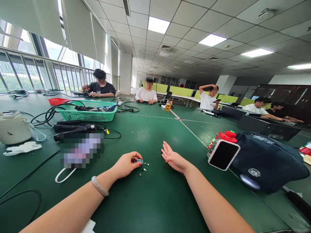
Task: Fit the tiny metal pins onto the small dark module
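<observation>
My left hand (125,165) pinches a small blue circuit board (139,161) between thumb and fingers, close above the green table (150,200). Part of the board is covered by the fingertips. Just right of it lies a small pale rectangular part (146,164). A tiny white piece (144,169) and a tiny brownish piece (140,175) rest nearer to me; they are too small to name. My right hand (175,160) is apart from these parts, on its side with fingers stretched out, and it holds nothing.
Left are a green basket (87,115) of cables, black tube-like devices (75,132), a blurred purple pouch (84,149) and a cream pot (14,127). Right, a phone (224,155) leans by a red-lidded bottle (228,136) and dark bag (269,161). Several people sit beyond.
</observation>
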`<state>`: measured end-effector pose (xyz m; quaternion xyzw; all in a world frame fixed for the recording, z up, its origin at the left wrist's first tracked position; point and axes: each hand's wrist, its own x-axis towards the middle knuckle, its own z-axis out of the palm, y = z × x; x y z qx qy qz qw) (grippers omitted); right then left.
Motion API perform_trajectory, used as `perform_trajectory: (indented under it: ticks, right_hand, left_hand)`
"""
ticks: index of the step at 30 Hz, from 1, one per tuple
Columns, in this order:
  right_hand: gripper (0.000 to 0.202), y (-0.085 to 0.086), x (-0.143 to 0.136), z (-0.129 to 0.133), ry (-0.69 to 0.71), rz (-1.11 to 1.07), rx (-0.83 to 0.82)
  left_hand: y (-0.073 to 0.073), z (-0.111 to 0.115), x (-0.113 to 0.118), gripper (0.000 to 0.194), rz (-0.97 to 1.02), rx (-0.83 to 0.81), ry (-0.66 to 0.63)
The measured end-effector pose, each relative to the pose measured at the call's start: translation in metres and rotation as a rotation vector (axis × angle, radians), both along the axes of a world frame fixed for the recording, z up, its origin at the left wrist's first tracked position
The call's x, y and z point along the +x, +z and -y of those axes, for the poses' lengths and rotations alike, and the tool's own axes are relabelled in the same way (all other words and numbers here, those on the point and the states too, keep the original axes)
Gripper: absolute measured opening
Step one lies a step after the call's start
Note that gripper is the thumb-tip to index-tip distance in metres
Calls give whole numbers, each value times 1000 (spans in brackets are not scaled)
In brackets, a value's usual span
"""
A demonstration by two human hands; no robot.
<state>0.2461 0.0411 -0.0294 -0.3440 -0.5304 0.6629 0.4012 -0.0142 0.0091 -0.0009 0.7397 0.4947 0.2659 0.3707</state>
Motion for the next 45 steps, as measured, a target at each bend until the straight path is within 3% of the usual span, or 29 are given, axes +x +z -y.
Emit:
perform_trajectory:
  ticks: [21,34,37,41,45]
  right_hand:
    - [95,9,-1,4,22,80,47]
    - [84,5,2,3,44,122,94]
    - [69,8,-4,8,36,301,195]
    - [41,16,-27,24,47,733,551]
    - [39,20,-58,44,54,902,814]
  left_hand:
    - [-1,0,0,31,7,16,-10]
    - [-3,-2,1,30,28,11,-23]
    - [-2,-1,2,31,45,18,-9]
    - [-3,-3,2,32,72,43,37]
    - [-3,-4,1,32,96,85,84]
